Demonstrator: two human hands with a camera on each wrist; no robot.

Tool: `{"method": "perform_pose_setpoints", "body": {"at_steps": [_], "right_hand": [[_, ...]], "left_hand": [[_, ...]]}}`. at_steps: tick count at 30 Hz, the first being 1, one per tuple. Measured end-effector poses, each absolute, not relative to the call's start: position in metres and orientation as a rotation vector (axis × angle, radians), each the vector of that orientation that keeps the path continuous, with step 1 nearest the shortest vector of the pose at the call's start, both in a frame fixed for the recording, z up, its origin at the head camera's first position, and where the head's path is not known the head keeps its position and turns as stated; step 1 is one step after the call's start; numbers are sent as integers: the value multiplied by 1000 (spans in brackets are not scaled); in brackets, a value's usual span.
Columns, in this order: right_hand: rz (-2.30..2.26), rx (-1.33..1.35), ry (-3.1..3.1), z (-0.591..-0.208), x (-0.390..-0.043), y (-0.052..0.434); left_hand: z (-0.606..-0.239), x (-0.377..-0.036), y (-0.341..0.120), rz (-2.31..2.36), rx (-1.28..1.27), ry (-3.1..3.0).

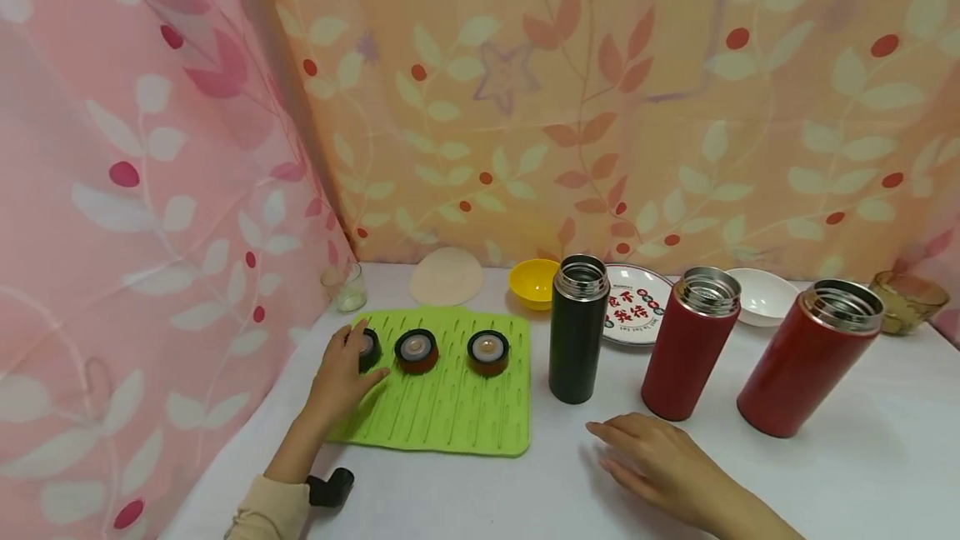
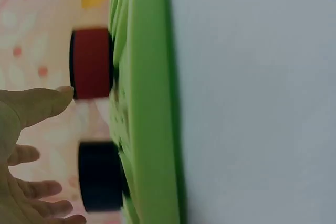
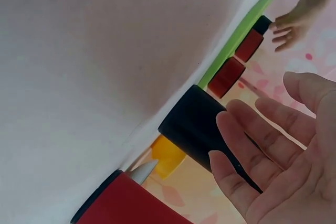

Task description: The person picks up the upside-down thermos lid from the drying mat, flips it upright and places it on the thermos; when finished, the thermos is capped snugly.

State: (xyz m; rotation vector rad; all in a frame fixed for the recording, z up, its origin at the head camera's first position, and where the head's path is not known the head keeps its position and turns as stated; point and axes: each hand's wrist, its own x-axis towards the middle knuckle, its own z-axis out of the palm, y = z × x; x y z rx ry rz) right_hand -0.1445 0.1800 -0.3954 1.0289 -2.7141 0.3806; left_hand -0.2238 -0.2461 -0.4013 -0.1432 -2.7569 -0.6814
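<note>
Our left hand reaches over the black lid at the left end of the ribbed green mat, fingers spread, not yet closed on it. Our right hand rests open, near the black flask. We judge this the pick-up step; next, a firm pinch round the smooth round cap.

a yellow bowl, printed plate, white bowl and amber glass bowl line the table's back edge.
</note>
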Motion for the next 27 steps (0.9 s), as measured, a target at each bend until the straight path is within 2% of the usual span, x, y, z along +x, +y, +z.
{"method": "perform_pose_setpoints", "body": {"at_steps": [10,23,27], "right_hand": [[359,1059,-2719,-395,-144,177],[416,1072,-2721,-392,-145,182],[439,1077,-2715,-390,-145,183]], "left_hand": [[-410,-244,-284,-917,32,-2863],[-408,-248,-274,-994,200,-2688],[-393,-247,-256,-1006,121,-2558]]}}
